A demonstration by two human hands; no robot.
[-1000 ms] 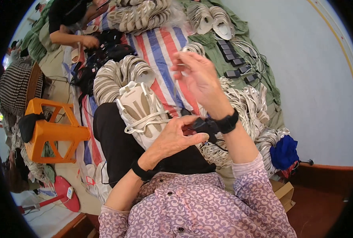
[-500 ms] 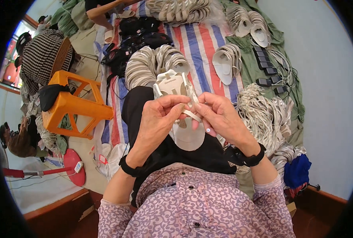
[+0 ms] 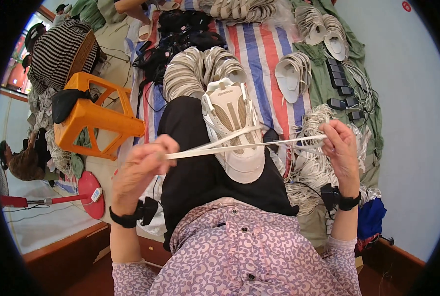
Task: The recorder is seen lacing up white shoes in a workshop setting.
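Observation:
A white-and-beige shoe upper lies across my black-trousered lap, toe toward me. A flat white shoelace is stretched taut above it, from one hand to the other. Another strand runs from my left hand to the eyelets on the shoe's right side. My left hand, left of the shoe, is closed on the lace with fingers and thumb. Well out to the right, over a heap of laces, my right hand pinches the other end.
Stacked shoe uppers stand just beyond my knees, with another stack on the striped sheet. An orange stool is at left. On the right lie loose white laces and black adapters. Another person's arm shows at the top.
My hands were together over the shoe, working at the lace. They have moved wide apart, left and right, drawing the lace out straight between them.

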